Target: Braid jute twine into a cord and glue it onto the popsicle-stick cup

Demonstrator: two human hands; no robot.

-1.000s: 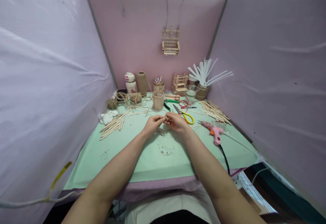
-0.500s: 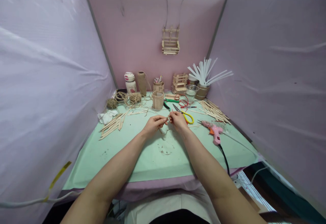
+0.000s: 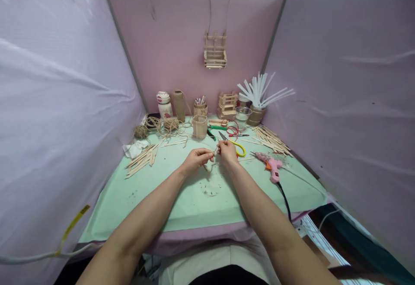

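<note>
My left hand pinches a thin piece of twine, whose loose end curls below the fingers toward the table. Close on its right, my right hand is also closed in a pinch on the twine, and a short stretch of it shows between the fingertips. Just beyond my right hand lie scissors with yellow handles, partly hidden by it. A small square cup made of wooden sticks stands past my hands. Fine crumbs are scattered on the green tablecloth nearer to me.
A pink glue gun lies at right with its black cord. Wooden sticks are piled at left, more sticks at right. Tangled twine, green-handled pliers, a plastic cup and white glue sticks stand or lie behind.
My hands have drawn slightly apart, so more twine shows between the fingertips. The whole view has shifted a little; the things on the table stay in place.
</note>
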